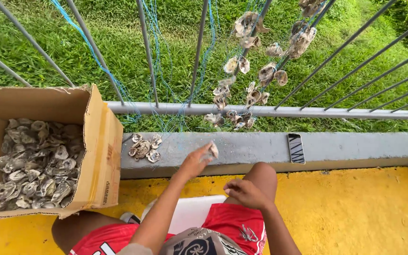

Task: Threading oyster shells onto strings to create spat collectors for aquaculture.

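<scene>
While one shell (213, 150) is held, two hands (195, 161) show.

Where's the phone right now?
In the head view, the phone lies flat on the grey concrete ledge, right of centre, below the metal railing and to the right of the left hand holding a shell.

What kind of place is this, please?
Probably an outdoor ledge or balcony edge used for stringing shells: a metal railing over grass, shells on blue strings, and a cardboard box full of shells.
</scene>
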